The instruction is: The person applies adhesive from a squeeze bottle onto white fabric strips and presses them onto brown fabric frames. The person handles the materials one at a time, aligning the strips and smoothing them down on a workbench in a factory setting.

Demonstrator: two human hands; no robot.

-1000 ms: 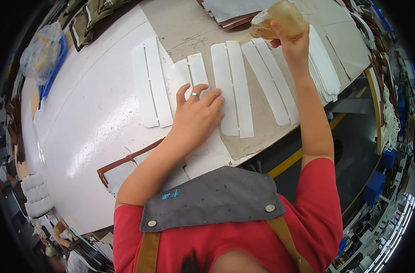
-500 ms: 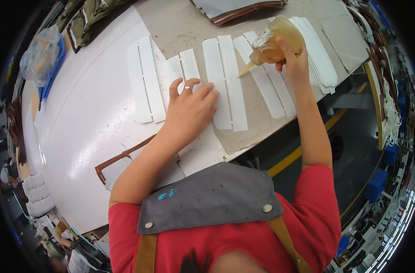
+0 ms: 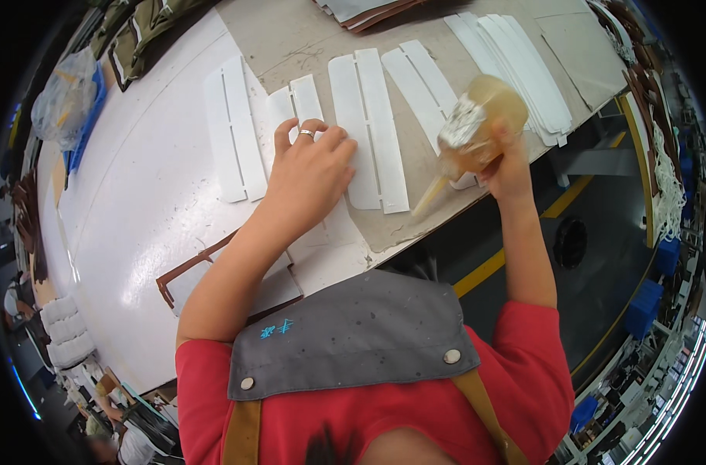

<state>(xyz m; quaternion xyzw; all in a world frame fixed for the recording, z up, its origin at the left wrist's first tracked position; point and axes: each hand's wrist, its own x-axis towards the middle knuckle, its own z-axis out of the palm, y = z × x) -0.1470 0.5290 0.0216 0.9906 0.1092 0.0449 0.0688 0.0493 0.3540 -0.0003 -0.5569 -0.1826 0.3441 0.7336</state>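
Fingers of right hand [image 3: 512, 169] wrapped round translucent amber squeeze bottle [image 3: 499, 99], crinkly film [image 3: 463, 124] near neck, tapered nozzle [image 3: 429, 198] pointing down just beside flat, slotted white strip [image 3: 384, 132]. Left hand [image 3: 308, 177]: fingers spread, curved over neighbouring strip [image 3: 308, 97]; contact unclear.

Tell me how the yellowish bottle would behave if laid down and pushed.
The bottle, in the right hand, may roll, given its rounded body. Its translucent, plastic-looking wall probably gives when pressed. The slender nozzle could bend.
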